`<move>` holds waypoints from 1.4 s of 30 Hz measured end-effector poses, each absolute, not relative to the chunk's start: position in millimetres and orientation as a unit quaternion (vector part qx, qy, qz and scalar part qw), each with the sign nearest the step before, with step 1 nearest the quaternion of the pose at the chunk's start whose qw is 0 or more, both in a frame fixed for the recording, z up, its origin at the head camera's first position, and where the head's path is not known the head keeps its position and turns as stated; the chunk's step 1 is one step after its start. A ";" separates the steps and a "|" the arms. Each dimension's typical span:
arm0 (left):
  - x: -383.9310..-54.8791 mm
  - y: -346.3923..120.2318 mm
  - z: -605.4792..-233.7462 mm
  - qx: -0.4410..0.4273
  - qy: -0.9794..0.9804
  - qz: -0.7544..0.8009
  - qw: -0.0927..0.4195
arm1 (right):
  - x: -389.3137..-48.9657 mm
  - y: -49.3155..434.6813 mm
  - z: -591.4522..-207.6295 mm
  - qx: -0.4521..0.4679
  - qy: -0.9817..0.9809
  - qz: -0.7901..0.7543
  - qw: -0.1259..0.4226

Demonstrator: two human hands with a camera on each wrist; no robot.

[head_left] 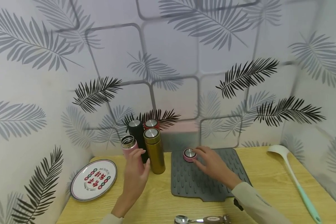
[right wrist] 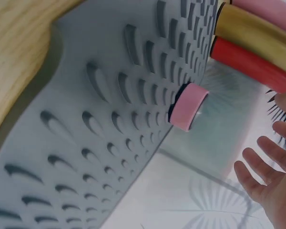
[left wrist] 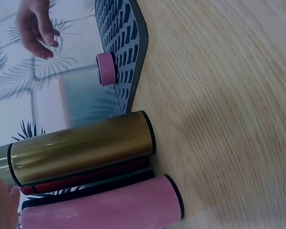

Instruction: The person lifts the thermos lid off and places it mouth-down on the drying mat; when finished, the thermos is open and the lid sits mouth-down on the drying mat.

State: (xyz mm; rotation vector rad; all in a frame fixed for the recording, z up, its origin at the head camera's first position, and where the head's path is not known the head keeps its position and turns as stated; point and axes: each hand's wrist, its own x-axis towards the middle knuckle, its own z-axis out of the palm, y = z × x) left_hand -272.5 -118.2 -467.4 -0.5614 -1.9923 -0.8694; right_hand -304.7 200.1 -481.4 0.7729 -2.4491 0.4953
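Pink bottle (left wrist: pixel 102 206) upright, uncapped, left, beside gold bottle (head_left: pixel 156 152). Left hand (head_left: pixel 135 174) at bottles, thumb and fingers parted, contact unclear. Pink lid (head_left: pixel 190 155) right, on grey mat (head_left: pixel 184 183); right hand (head_left: pixel 212 163) near, wide, holding nothing.

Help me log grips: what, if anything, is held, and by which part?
The right hand holds nothing; whether the left hand grips the pink bottle cannot be told.

In the head view, the gold cylindrical flask (head_left: pixel 154 155) mostly hides the red silver-topped flask (head_left: pixel 151 123), the left hand (head_left: pixel 135 175) partly covers the open pink cylindrical flask (head_left: pixel 126 150), and the bottom edge crops the brown-handled metal spoon (head_left: pixel 212 219).
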 end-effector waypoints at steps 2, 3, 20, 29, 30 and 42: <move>-274.6 -113.9 -469.1 -0.207 -0.814 -0.341 0.422 | -299.2 201.4 -478.2 0.300 -0.895 0.180 0.277; -275.4 -111.7 -469.7 -0.199 -0.819 -0.341 0.416 | -296.7 202.1 -476.7 0.306 -0.891 0.178 0.284; -292.9 -77.2 -470.9 -0.051 -0.827 -0.506 0.241 | -261.5 202.6 -465.0 0.345 -0.862 0.231 0.289; -308.1 -62.9 -471.2 0.022 -0.818 -0.538 0.200 | -254.4 198.0 -466.9 0.351 -0.854 0.286 0.257; -309.4 -61.1 -471.0 0.030 -0.817 -0.540 0.200 | -254.2 196.9 -467.2 0.354 -0.850 0.294 0.257; -309.7 -50.7 -475.2 0.043 -0.805 -0.536 0.250 | -249.7 170.6 -455.5 0.406 -0.810 0.329 0.266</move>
